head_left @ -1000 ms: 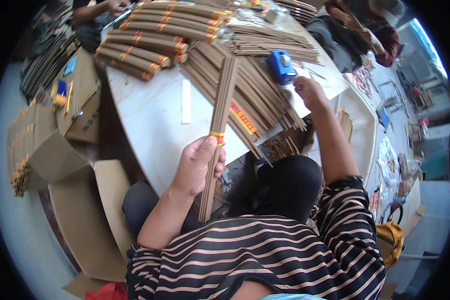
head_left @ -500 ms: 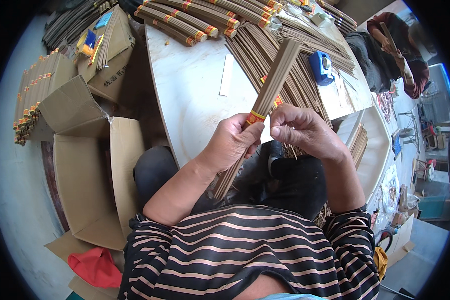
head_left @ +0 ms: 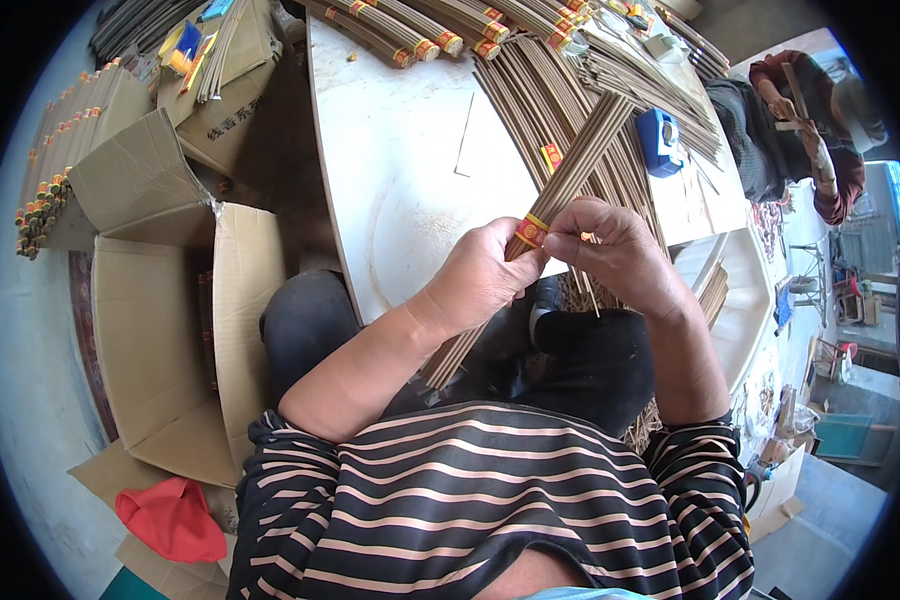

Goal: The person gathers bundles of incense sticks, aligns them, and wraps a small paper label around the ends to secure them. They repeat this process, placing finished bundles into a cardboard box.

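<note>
My left hand (head_left: pixel 485 275) is closed round a bundle of brown incense sticks (head_left: pixel 592 145), which slants from above my lap up over the table edge. A red and yellow paper band (head_left: pixel 531 232) wraps the bundle just above that hand's thumb. Beside the band, my right hand (head_left: pixel 615 250) is closed in a pinch, thumb and fingertips at the band's right end. Its palm side is partly hidden. Beyond the bundle, many loose incense sticks (head_left: pixel 530 110) lie on the white table (head_left: pixel 390 170), with another red and yellow band (head_left: pixel 551 156) among them.
Banded bundles (head_left: pixel 400 40) line the table's far edge. A blue tape dispenser (head_left: pixel 660 142) stands at the right of the loose sticks. At my left sits an open cardboard box (head_left: pixel 155 340), with a red cloth (head_left: pixel 173 520) near it. A co-worker (head_left: pixel 810 125) sits at the far right.
My right hand has moved in to the band from a pinch just apart from it. The bundle has turned slightly in my left hand. The whole view has shifted a little.
</note>
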{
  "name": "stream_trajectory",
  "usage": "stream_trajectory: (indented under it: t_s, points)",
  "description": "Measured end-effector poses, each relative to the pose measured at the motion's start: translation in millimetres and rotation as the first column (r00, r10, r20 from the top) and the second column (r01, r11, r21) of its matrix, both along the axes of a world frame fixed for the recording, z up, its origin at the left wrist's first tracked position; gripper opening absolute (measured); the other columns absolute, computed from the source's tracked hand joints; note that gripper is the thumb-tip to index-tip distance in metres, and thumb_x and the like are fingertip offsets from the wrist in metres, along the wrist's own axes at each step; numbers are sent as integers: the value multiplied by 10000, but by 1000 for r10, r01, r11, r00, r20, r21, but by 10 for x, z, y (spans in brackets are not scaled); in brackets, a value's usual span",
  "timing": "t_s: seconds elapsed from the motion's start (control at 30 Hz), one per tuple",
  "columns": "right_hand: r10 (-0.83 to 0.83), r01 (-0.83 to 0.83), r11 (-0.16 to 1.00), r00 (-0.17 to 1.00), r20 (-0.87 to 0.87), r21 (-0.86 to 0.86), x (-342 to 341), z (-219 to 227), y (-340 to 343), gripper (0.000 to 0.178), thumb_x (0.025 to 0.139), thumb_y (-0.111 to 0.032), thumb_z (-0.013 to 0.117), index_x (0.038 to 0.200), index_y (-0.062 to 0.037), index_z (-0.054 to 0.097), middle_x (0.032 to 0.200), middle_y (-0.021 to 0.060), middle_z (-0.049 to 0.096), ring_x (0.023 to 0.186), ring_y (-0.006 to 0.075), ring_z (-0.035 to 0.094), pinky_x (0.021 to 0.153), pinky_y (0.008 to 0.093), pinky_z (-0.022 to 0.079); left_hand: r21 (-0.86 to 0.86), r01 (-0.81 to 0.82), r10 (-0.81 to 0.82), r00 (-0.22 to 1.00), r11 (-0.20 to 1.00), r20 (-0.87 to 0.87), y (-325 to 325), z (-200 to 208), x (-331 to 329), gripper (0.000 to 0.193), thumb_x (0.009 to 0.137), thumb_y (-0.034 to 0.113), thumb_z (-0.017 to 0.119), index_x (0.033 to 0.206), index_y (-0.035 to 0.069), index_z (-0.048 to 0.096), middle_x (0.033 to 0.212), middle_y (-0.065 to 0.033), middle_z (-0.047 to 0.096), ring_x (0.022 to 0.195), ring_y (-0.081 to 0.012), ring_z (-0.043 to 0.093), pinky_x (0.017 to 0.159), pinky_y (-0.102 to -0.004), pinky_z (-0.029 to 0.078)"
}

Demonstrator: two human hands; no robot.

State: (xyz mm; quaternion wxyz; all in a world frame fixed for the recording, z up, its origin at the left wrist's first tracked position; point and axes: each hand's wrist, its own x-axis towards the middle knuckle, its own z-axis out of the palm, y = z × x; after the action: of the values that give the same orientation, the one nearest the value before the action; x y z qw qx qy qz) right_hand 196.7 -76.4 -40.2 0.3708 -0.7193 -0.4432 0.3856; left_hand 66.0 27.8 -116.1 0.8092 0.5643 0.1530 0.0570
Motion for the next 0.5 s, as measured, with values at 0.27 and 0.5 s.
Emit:
stream_trajectory:
  t_s: [0.27, 0.5]
  points:
    - [-33, 43, 998, 978, 204, -45, -10, -41, 12, 130, 821, -115, 649, 813, 7, 606, 739, 40, 538, 697, 116, 509, 633, 261, 423, 82, -32, 32, 999, 996, 0, -9, -27, 10, 248, 906, 182, 555, 1044, -21, 519, 709, 13, 518, 545, -29, 464, 475, -168, 396]
    - [-93, 120, 988, 963, 254, -95, -58, -47, 41, 179, 791, -151, 679, 781, 15, 613, 716, 60, 544, 692, 134, 514, 629, 282, 424, 169, -51, 52, 999, 984, -4, -40, -73, 21, 232, 908, 161, 548, 1042, -25, 518, 724, 9, 524, 568, -26, 455, 501, -172, 398]
